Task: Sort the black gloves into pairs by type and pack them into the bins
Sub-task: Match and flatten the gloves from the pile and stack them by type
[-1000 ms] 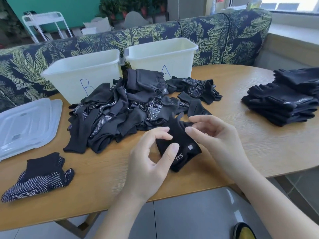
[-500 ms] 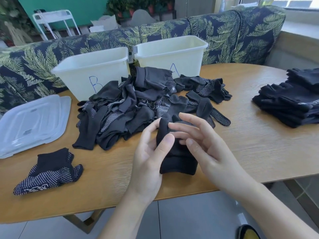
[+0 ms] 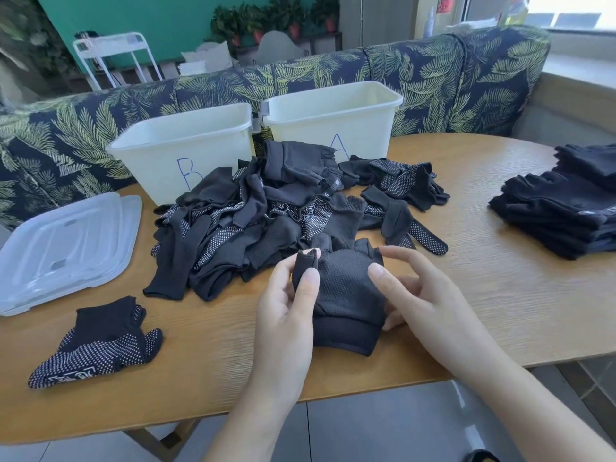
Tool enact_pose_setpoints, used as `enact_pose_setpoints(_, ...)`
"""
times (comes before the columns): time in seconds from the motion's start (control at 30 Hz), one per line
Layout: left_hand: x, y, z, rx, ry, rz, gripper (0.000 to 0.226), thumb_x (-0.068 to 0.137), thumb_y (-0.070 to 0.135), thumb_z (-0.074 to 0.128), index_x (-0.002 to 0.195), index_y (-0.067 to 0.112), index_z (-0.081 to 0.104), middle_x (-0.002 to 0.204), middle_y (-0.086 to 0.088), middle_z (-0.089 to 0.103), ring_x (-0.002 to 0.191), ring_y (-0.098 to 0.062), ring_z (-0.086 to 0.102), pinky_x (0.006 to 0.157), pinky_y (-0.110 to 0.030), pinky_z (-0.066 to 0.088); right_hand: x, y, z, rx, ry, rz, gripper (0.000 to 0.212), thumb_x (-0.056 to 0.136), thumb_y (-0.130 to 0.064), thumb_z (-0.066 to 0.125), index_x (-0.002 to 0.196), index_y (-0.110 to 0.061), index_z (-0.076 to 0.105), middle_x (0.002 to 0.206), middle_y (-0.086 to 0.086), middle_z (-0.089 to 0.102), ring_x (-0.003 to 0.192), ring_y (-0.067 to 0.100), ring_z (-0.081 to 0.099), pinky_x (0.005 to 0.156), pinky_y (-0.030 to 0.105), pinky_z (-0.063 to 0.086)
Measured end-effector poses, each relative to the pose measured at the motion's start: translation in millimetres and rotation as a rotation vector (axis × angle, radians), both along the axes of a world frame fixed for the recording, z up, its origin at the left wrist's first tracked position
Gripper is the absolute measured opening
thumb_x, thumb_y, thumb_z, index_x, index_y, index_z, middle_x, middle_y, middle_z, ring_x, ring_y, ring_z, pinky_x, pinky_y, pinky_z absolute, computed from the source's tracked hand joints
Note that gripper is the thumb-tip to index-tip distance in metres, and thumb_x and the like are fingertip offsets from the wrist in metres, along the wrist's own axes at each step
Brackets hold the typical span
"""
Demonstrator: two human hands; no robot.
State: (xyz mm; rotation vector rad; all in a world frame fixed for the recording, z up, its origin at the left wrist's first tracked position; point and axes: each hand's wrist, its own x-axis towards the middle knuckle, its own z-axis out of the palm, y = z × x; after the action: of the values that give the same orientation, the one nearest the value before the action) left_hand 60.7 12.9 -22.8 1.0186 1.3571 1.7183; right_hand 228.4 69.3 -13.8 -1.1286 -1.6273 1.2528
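Note:
A black fingerless mesh glove (image 3: 350, 295) lies in front of me near the table's front edge, cuff toward me. My left hand (image 3: 286, 315) pinches its thumb stub between thumb and fingertips. My right hand (image 3: 423, 301) holds the glove's right side, fingers under the fabric and thumb raised above it. Behind the glove sprawls a pile of black gloves (image 3: 266, 215), some with white dots. Two white bins stand at the back: bin B (image 3: 180, 151) on the left, bin A (image 3: 333, 111) on the right.
A folded dotted pair (image 3: 100, 345) lies at the front left. Clear plastic lids (image 3: 63, 248) sit at the left edge. A stack of folded black gloves (image 3: 560, 208) rests at the right. A leaf-patterned sofa (image 3: 433, 81) runs behind the wooden table (image 3: 500, 311).
The glove has been turned and spread out flat, mesh side up. My left hand now pinches its thumb stub, and my right hand has shifted to its right side.

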Motion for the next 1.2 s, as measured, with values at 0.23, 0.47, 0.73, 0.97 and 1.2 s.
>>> enact_pose_setpoints(0.23, 4.0, -4.1, 3.1, -0.012, 0.161, 0.112, 0.014, 0.098, 0.031, 0.065, 0.110, 0.025, 0.070, 0.100, 0.005, 0.077, 0.099, -0.015, 0.071, 0.089, -0.040, 0.054, 1.1, 5.1, -4.9, 0.075, 0.207, -0.015, 0.029, 0.090, -0.017, 0.074, 0.109, -0.038, 0.072, 0.081, 0.000, 0.068, 0.059, 0.017, 0.055, 0.062, 0.033, 0.042)
enact_pose_setpoints(0.47, -0.7, -4.7, 2.7, -0.070, 0.292, 0.238, 0.013, 0.093, 0.026, 0.072, 0.106, 0.025, 0.071, 0.096, 0.013, 0.076, 0.093, -0.006, 0.072, 0.087, -0.036, 0.057, 3.6, 4.9, -9.4, 0.103, 0.098, -0.054, 0.034, 0.081, -0.023, 0.084, 0.111, -0.032, 0.071, 0.087, -0.017, 0.062, 0.066, 0.006, 0.059, 0.057, 0.017, 0.048)
enact_pose_setpoints(0.73, -5.9, -8.1, 3.1, -0.160, 0.638, 0.318, 0.025, 0.087, 0.027, 0.073, 0.109, 0.036, 0.064, 0.074, 0.017, 0.068, 0.072, -0.002, 0.062, 0.067, -0.015, 0.044, 11.7, 13.2, -12.0, 0.186, -0.154, 0.028, 0.042, 0.074, -0.032, 0.089, 0.111, -0.038, 0.070, 0.115, -0.026, 0.061, 0.081, 0.007, 0.066, 0.070, 0.020, 0.054)
enact_pose_setpoints(0.97, -11.4, -7.6, -0.2, -0.128, 0.876, 0.315, 0.034, 0.086, 0.021, 0.078, 0.118, 0.030, 0.069, 0.111, 0.020, 0.062, 0.102, -0.003, 0.060, 0.091, -0.019, 0.046, 16.2, 21.1, -20.7, 0.392, -0.450, 0.051, 0.055, 0.070, -0.060, 0.078, 0.117, -0.032, 0.070, 0.121, -0.026, 0.054, 0.103, -0.004, 0.057, 0.095, 0.012, 0.041)
enact_pose_setpoints(1.2, -9.3, -8.1, -3.3, 0.220, 1.067, 0.141, 0.018, 0.092, 0.034, 0.066, 0.101, 0.025, 0.079, 0.112, 0.015, 0.067, 0.116, -0.007, 0.058, 0.103, -0.029, 0.040, 19.0, 21.8, -20.8, 0.522, -0.474, 0.034, 0.058, 0.080, -0.079, 0.055, 0.116, -0.037, 0.070, 0.131, -0.023, 0.054, 0.127, 0.010, 0.045, 0.108, 0.041, 0.037)
